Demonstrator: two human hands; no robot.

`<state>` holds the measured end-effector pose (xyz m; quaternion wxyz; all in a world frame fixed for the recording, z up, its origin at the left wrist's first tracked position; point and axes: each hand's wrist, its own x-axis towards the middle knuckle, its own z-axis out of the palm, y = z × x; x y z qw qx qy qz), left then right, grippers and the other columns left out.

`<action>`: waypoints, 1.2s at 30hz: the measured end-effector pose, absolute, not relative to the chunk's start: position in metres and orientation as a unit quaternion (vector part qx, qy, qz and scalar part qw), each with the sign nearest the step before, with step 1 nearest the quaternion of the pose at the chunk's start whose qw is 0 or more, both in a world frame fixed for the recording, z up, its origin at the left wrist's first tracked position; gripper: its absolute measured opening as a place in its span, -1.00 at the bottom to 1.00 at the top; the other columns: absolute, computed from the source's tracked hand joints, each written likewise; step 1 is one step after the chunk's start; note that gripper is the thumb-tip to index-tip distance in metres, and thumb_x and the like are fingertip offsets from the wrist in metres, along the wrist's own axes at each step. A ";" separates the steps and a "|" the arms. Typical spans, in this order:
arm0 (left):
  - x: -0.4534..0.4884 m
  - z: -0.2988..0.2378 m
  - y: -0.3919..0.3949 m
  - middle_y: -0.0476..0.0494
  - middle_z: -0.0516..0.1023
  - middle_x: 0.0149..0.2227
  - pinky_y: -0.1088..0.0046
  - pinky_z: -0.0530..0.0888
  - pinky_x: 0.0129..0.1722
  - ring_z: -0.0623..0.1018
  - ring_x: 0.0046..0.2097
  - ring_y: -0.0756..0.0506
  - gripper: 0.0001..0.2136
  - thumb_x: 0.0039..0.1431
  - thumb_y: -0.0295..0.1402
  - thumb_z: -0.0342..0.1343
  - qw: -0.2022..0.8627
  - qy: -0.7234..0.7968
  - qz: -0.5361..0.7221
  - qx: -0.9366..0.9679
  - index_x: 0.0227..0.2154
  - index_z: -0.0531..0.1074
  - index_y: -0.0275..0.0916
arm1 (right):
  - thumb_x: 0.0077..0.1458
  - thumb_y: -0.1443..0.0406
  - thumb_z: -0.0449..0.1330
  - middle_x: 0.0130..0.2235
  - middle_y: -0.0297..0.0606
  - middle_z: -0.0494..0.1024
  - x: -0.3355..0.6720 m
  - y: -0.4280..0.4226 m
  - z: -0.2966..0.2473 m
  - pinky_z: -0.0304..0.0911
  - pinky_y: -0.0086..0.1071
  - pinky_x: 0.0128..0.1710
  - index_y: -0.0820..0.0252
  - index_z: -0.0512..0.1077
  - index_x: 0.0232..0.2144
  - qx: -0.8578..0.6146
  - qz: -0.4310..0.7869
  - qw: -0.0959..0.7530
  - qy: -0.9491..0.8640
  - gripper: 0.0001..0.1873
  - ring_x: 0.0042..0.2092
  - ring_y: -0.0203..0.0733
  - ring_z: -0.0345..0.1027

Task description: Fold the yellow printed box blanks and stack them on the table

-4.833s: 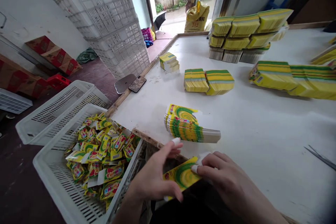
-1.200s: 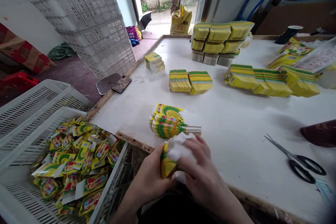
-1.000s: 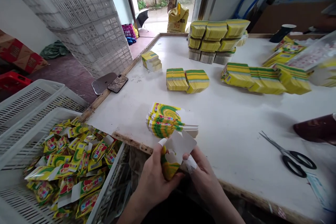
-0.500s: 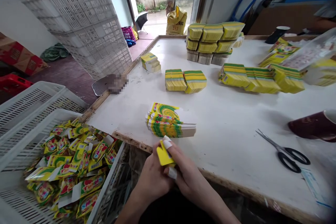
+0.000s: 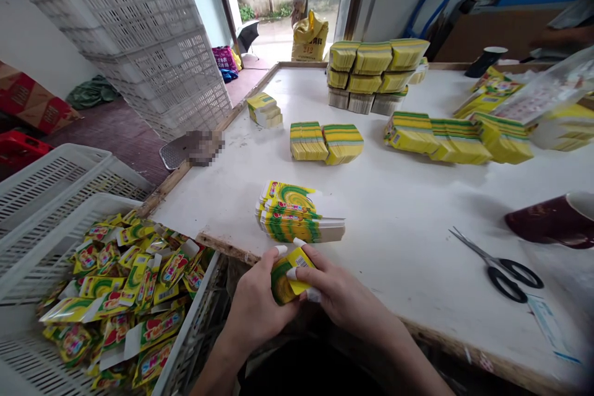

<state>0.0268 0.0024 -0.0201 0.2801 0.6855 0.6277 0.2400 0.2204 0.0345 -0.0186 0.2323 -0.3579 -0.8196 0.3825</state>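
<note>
Between my two hands is a small yellow and green printed carton, held just in front of the table's near edge. My left hand grips its left side, thumb on top. My right hand holds the right side by a barcoded panel, with white coverings on some fingertips. Just beyond my hands a pile of flat printed cartons lies fanned on the white table. At lower left a white plastic crate holds many yellow printed packs.
Bundled carton stacks stand at the back, with more bundles mid-table. Black-handled scissors and a dark red mug lie at right. Tall white crates rise at left. Another person's arm shows at far right.
My hands have moved slightly apart and turned the carton, so its green swirl side and barcode now show. My left thumb has come up onto its edge. The pile on the table stays put.
</note>
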 end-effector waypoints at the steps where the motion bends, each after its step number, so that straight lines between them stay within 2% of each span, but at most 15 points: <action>1: 0.027 -0.018 0.004 -0.30 0.57 -0.05 0.13 0.52 -0.07 0.59 -0.04 -0.30 -0.42 -0.03 -0.24 0.25 0.293 0.622 0.225 0.690 0.06 0.21 -0.20 | 0.15 0.51 0.13 0.15 -0.07 0.44 0.223 0.037 -0.013 0.42 -0.28 -0.03 0.08 0.52 -0.08 -0.346 0.396 0.229 -0.819 -0.65 0.02 -0.08 0.49; 3: 0.028 -0.015 0.007 -0.30 0.59 -0.07 0.13 0.53 -0.08 0.60 -0.05 -0.31 -0.41 -0.06 -0.24 0.26 0.301 0.613 0.205 0.701 0.06 0.22 -0.22 | 0.12 0.50 0.17 0.05 -0.15 0.50 0.226 0.041 -0.005 0.40 -0.30 -0.02 0.08 0.53 -0.15 -0.327 0.423 0.236 -0.812 -0.69 0.00 -0.12 0.48; 6: 0.029 -0.014 0.009 -0.35 0.58 -0.05 0.10 0.51 -0.06 0.59 -0.03 -0.33 -0.36 -0.07 -0.29 0.24 0.280 0.612 0.210 0.709 0.10 0.19 -0.25 | 0.06 0.50 0.20 0.17 -0.09 0.40 0.222 0.038 -0.008 0.34 -0.21 0.08 0.12 0.49 -0.17 -0.348 0.429 0.277 -0.787 -0.70 0.12 -0.03 0.39; 8: 0.029 -0.016 0.009 -0.37 0.56 -0.02 0.08 0.51 -0.05 0.58 -0.01 -0.34 -0.35 -0.07 -0.30 0.21 0.264 0.626 0.222 0.699 0.12 0.16 -0.26 | 0.07 0.49 0.16 0.30 -0.01 0.23 0.216 0.032 -0.017 0.25 -0.13 0.18 0.14 0.40 -0.05 -0.366 0.422 0.305 -0.771 -0.62 0.27 0.03 0.22; 11: 0.027 -0.019 0.008 -0.37 0.56 0.00 0.08 0.51 -0.03 0.58 0.00 -0.34 -0.33 -0.09 -0.30 0.21 0.266 0.633 0.236 0.688 0.13 0.13 -0.25 | 0.12 0.45 0.12 0.38 0.06 0.04 0.209 0.025 -0.029 0.13 -0.06 0.27 0.17 0.12 0.22 -0.369 0.421 0.325 -0.762 -0.37 0.40 0.03 -0.08; 13: 0.027 -0.020 0.007 -0.36 0.55 0.02 0.11 0.51 -0.01 0.57 0.03 -0.31 -0.34 -0.06 -0.28 0.21 0.281 0.620 0.250 0.688 0.13 0.12 -0.24 | 0.16 0.38 0.14 0.38 0.07 0.02 0.207 0.024 -0.031 0.07 -0.04 0.30 0.16 -0.05 0.31 -0.367 0.425 0.333 -0.757 -0.26 0.41 0.01 -0.12; 19: 0.031 -0.024 0.002 -0.37 0.56 0.01 0.09 0.52 -0.03 0.58 0.00 -0.31 -0.39 -0.05 -0.32 0.21 0.263 0.638 0.280 0.667 0.11 0.19 -0.26 | 0.28 0.40 -0.04 0.37 0.02 0.07 0.199 0.024 -0.022 0.04 -0.07 0.33 0.18 0.02 0.30 -0.397 0.412 0.303 -0.762 -0.44 0.40 -0.09 -0.10; 22: 0.027 -0.028 -0.003 -0.31 0.58 -0.01 0.11 0.52 -0.03 0.59 -0.01 -0.30 -0.43 -0.05 -0.31 0.26 0.280 0.635 0.326 0.642 0.07 0.28 -0.23 | 0.26 0.38 0.01 0.33 0.07 0.14 0.193 0.021 -0.019 0.12 -0.07 0.28 0.21 -0.01 0.31 -0.405 0.412 0.304 -0.758 -0.39 0.36 -0.03 0.03; 25: 0.016 -0.026 -0.006 -0.16 0.61 -0.10 0.31 0.57 -0.17 0.62 -0.13 -0.20 -0.49 -0.05 -0.23 0.32 0.306 0.600 0.517 0.528 -0.01 0.36 -0.17 | 0.19 0.28 0.17 0.20 0.05 0.35 0.193 0.030 -0.015 0.29 -0.13 0.16 0.20 -0.02 0.30 -0.405 0.406 0.354 -0.739 -0.29 0.19 -0.01 0.32; 27: 0.006 -0.018 -0.004 -0.09 0.60 -0.09 0.42 0.56 -0.19 0.61 -0.17 -0.12 -0.53 0.04 -0.06 0.22 0.295 0.539 0.684 0.393 -0.02 0.38 -0.15 | 0.17 0.26 0.20 0.10 0.01 0.46 0.196 0.045 -0.012 0.34 -0.13 0.08 0.18 0.14 0.21 -0.435 0.356 0.396 -0.726 -0.41 0.08 0.01 0.40; 29: -0.003 -0.011 0.001 -0.08 0.57 -0.03 0.47 0.54 -0.11 0.58 -0.10 -0.08 -0.48 0.14 0.13 -0.01 0.306 0.481 0.780 0.257 -0.04 0.41 -0.15 | 0.18 0.30 0.15 0.01 -0.01 0.52 0.200 0.066 -0.010 0.35 -0.10 0.02 0.18 0.28 0.09 -0.487 0.276 0.415 -0.717 -0.58 0.02 0.04 0.42; 31: -0.008 -0.009 0.005 -0.14 0.54 0.01 0.45 0.53 -0.05 0.55 -0.01 -0.10 -0.35 0.14 0.26 -0.19 0.367 0.462 0.794 0.148 -0.07 0.44 -0.19 | 0.16 0.38 0.11 0.00 0.00 0.52 0.201 0.087 -0.009 0.32 -0.06 0.02 0.22 0.28 0.09 -0.536 0.215 0.385 -0.720 -0.57 0.02 0.07 0.39; 32: -0.008 -0.011 0.006 -0.19 0.53 0.02 0.42 0.54 -0.05 0.55 0.00 -0.12 -0.31 0.11 0.30 -0.19 0.406 0.463 0.781 0.108 -0.10 0.45 -0.21 | 0.14 0.41 0.10 0.00 0.01 0.51 0.201 0.096 -0.009 0.30 -0.04 0.03 0.25 0.27 0.11 -0.555 0.198 0.353 -0.727 -0.54 0.02 0.08 0.37; 34: -0.006 -0.018 0.007 -0.24 0.53 0.01 0.39 0.57 -0.14 0.57 -0.06 -0.14 -0.31 0.05 0.31 -0.08 0.473 0.472 0.740 0.069 -0.10 0.46 -0.24 | 0.10 0.48 0.09 -0.01 0.04 0.51 0.199 0.109 -0.011 0.27 -0.02 0.03 0.31 0.28 0.12 -0.574 0.182 0.287 -0.745 -0.50 0.01 0.11 0.34; 36: -0.001 -0.026 0.008 -0.22 0.55 -0.05 0.42 0.57 -0.25 0.57 -0.15 -0.12 -0.41 0.03 0.18 0.13 0.492 0.494 0.710 0.103 -0.06 0.45 -0.21 | 0.04 0.54 0.08 -0.04 0.04 0.52 0.197 0.116 -0.013 0.26 -0.03 0.01 0.32 0.32 0.09 -0.574 0.179 0.249 -0.759 -0.49 -0.03 0.11 0.35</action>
